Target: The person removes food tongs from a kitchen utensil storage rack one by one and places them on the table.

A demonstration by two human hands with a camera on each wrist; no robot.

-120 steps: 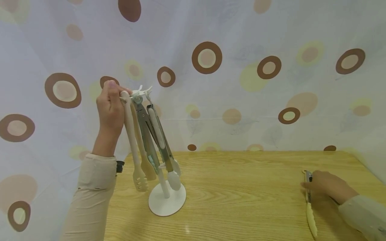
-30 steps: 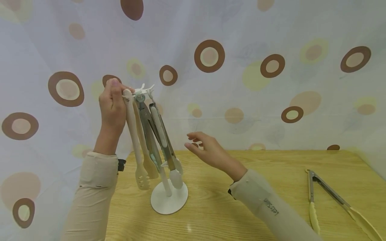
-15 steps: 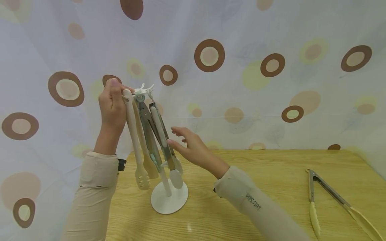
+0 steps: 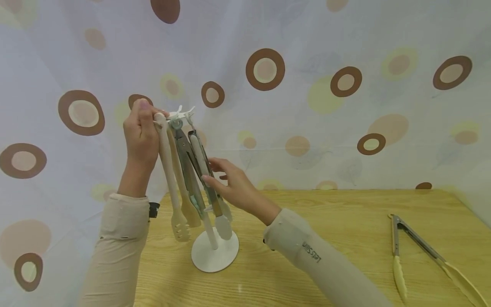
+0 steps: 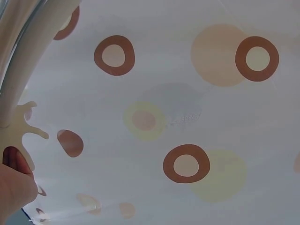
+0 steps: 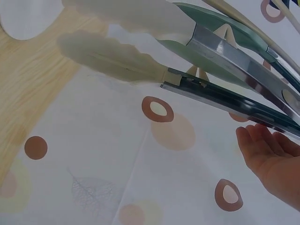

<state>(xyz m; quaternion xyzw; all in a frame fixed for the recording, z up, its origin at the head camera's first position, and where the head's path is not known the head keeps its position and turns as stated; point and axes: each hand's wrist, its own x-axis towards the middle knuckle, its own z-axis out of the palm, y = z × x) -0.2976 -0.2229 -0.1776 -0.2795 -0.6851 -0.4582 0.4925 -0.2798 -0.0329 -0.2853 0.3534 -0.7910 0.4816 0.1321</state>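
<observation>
My left hand [image 4: 141,136] grips the top of a white utensil stand [image 4: 201,258] at its hooked crown [image 5: 14,133]. From the hooks hang a white slotted utensil [image 4: 179,224], a beige utensil [image 4: 189,213], a grey-green utensil with a ring end [image 4: 177,124] and white-tipped metal tongs [image 4: 223,228]. My right hand [image 4: 238,185] is at these tongs, thumb in front of them and fingers on the far side in the head view. In the right wrist view, the right hand's fingers [image 6: 262,140] are loosely bent right at the lower metal arm, not closed round it.
Metal tongs with yellow tips [image 4: 400,277] lie spread on the wooden table [image 4: 326,247] at the right. Behind the table hangs a pale curtain [image 4: 299,34] with brown and yellow spots.
My right hand has let go of the yellow-tipped tongs, which now lie spread, and has moved left to the hanging tongs. The left hand keeps its grip on the stand.
</observation>
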